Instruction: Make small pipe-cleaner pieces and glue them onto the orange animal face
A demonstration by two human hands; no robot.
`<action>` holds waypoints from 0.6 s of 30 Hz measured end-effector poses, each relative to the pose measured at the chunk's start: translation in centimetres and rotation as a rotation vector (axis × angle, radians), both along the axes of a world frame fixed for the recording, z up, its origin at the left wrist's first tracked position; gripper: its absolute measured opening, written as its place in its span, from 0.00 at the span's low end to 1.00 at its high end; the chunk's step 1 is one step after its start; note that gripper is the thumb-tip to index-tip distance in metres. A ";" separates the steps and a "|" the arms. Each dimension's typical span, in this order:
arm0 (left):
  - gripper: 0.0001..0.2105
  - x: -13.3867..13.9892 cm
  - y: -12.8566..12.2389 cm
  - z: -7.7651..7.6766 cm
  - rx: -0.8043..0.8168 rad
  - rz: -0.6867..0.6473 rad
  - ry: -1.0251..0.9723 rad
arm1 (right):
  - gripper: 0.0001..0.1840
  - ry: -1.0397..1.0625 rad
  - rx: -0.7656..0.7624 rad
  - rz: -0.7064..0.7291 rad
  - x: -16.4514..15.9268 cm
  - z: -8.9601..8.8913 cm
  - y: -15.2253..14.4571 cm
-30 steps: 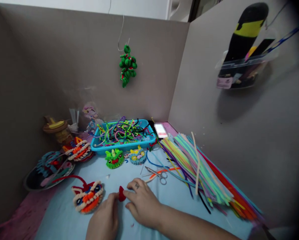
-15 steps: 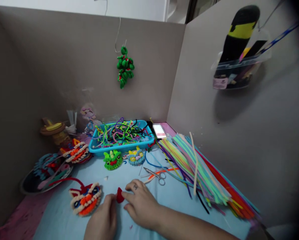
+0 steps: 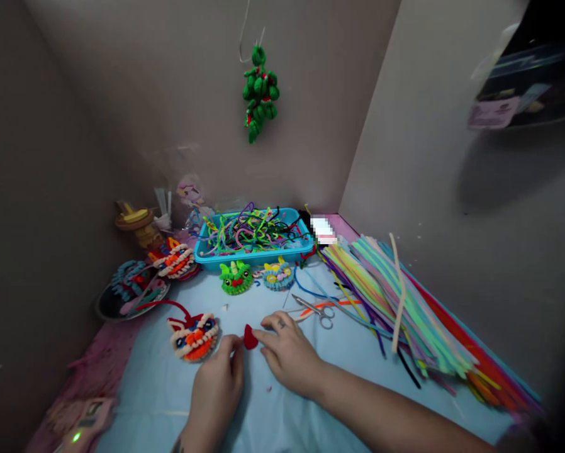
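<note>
A small red fuzzy piece [image 3: 250, 337], roughly teardrop-shaped, is between my two hands just above or on the blue cloth. My left hand [image 3: 219, 377] is closed, with thumb and index finger pinched at the piece's left side. Reaching in from the right, my right hand [image 3: 289, 355] has its index fingertip against the other side, its fingers bent and the thumb below. To the left of my left hand lies a lion head [image 3: 195, 338] of orange, cream and blue pipe cleaners, with a long red stem trailing from its top.
Scissors [image 3: 318, 309] lie beyond my right hand. Bundles of coloured pipe cleaners [image 3: 419, 314] spread along the right. A blue tray [image 3: 258, 257] of tangled offcuts stands at the back, behind a green head [image 3: 236, 279] and a blue head [image 3: 279, 277]. A bowl [image 3: 107, 307] is at left.
My view has tilted down and turned left, so the scene sits higher and further right. Both hands stay at the red piece with nearly the same grip.
</note>
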State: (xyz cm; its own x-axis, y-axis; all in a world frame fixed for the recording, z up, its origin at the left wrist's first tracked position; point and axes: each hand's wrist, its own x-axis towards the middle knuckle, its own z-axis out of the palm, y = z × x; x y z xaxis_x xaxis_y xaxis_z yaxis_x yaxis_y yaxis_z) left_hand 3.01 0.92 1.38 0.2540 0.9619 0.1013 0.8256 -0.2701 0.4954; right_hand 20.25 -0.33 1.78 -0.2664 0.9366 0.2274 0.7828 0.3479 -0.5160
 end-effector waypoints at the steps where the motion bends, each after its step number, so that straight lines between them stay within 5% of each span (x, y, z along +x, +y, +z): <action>1: 0.07 0.1 0.0 0.0 -0.023 -0.008 0.014 | 0.18 -0.013 -0.005 0.005 0.0 0.0 0.0; 18: 0.09 0.2 0.0 0.5 -0.029 -0.009 0.113 | 0.19 -0.013 0.006 0.012 0.0 0.2 0.0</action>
